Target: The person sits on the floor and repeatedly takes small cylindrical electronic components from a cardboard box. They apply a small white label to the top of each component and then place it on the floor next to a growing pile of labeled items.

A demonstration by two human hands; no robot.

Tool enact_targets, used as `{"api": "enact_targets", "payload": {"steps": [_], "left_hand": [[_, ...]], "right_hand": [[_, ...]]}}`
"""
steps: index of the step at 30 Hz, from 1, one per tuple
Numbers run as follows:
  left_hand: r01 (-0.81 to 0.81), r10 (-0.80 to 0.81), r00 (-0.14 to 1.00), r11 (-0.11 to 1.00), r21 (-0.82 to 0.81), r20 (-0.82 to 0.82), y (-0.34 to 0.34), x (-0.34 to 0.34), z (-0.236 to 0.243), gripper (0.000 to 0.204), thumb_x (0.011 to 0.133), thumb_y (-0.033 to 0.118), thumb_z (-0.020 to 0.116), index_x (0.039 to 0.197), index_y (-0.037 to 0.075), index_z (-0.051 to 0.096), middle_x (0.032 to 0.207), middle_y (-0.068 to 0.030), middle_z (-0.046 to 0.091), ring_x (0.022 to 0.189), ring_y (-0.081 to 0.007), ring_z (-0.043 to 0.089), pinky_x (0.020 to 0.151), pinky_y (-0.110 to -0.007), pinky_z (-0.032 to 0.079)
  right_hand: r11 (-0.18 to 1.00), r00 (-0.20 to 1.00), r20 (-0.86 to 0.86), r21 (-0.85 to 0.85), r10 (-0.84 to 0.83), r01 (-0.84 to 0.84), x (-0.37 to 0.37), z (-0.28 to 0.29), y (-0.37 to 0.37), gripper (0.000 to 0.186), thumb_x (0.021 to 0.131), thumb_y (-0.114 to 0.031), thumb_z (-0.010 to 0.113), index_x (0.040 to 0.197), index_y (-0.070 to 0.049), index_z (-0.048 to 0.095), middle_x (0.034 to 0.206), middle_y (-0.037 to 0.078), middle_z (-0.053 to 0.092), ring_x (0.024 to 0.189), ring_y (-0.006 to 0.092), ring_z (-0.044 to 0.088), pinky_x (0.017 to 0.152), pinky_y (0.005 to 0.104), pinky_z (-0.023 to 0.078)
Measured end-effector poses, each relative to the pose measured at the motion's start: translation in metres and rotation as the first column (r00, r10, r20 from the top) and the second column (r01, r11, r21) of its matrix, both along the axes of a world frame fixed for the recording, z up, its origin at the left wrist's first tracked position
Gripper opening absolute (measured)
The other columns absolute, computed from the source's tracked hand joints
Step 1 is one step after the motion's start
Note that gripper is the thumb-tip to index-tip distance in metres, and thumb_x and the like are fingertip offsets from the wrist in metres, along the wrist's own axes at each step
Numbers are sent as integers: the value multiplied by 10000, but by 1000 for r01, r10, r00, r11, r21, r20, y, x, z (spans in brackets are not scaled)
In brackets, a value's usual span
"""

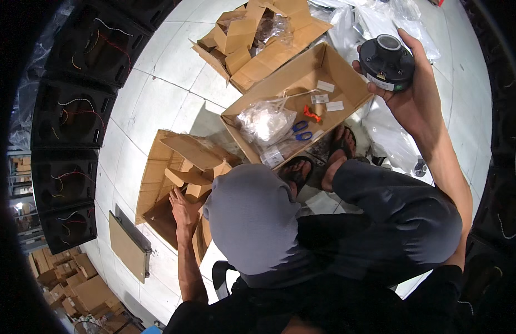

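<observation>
Raised at the upper right, my right hand [411, 100] grips a round black compression driver [387, 62] with a pale ring on top and a label on its side. The thumb and fingers wrap around its edge. Over on the left, my left hand [185, 210] reaches down into an opened cardboard box [149, 186], fingers stretched against the folded cardboard insert [192, 178] inside. Whether the fingertips pinch the insert is hard to see. Between the hands lies a long cardboard tray [347, 83] holding a clear plastic bag [266, 122], blue-handled scissors [302, 132], an orange item [312, 113] and white labels [335, 106].
Behind the tray stands another torn-open carton [236, 53]. White plastic wrapping [389, 133] lies on the right. Black speaker cabinets [66, 119] with loose wires line the left side. A flat tan panel [127, 245] and stacked cartons [94, 281] are at lower left. My knees and sandalled feet occupy the middle.
</observation>
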State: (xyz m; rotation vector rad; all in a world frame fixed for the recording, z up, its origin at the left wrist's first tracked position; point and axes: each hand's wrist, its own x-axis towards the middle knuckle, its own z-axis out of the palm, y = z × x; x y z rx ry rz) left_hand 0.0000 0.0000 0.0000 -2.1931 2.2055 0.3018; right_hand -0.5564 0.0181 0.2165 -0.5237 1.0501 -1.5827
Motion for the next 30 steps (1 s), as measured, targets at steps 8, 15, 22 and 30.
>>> {"api": "enact_targets", "payload": {"steps": [8,15,22,30], "left_hand": [[39,-65,986,985,-167,-155,14,17,23,879,605,212,796,1346,-3,374,1265,-268,454,1160,-441,400,1011,-513,344],[-345,152,872,865,-365,-465,2,-51,130,790,664,185,818,1341,23,445,1315,-184,416,1155,-321,469,994,-436,409],[238,-602,746,639,-731,-283,-101,-216,150,736,639,316,840,1240,19,538,1323,-229,427,1207,-366,427,1003,-476,384],[543,-628,768,535,-647,125,-233,-350,50,592,771,349,717,1228,21,534,1369,-243,373,1212,-417,382,990,-511,351]], "right_hand": [[999,998,-33,22,-48,48,-3,-1,2,497,938,-444,468,1073,9,622,1004,149,686,930,255,677,575,282,567],[995,995,-52,47,-82,85,0,-1,-2,454,921,-438,508,1024,-11,624,919,131,690,904,256,682,624,317,561],[992,996,-12,94,-87,88,5,5,-4,489,910,-464,512,1023,0,621,921,129,690,903,254,681,647,320,556],[985,993,15,126,-116,114,-3,5,-1,476,911,-484,482,1043,-57,646,994,106,697,929,248,674,596,284,518]]}}
